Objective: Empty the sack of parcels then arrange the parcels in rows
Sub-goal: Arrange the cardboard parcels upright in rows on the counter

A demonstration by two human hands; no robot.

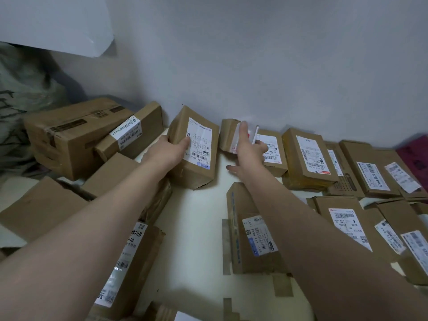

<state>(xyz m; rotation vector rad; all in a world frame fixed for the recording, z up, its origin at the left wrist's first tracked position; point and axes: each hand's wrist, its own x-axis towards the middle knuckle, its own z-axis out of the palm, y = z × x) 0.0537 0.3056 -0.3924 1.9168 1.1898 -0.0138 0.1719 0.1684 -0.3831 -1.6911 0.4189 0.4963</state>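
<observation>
Brown cardboard parcels with white labels lie on a pale floor along a white wall. My left hand grips the left side of a tilted labelled parcel near the wall, thumb on its label. My right hand reaches with straight fingers and touches a small parcel with a red-and-white label, standing against the wall. To the right runs a row of flat parcels. A second row lies nearer me. The greenish sack slumps at far left.
A large taped box and a long box are piled at the left, with more parcels heaped below them. A dark red packet lies at far right. A white slab leans at upper left.
</observation>
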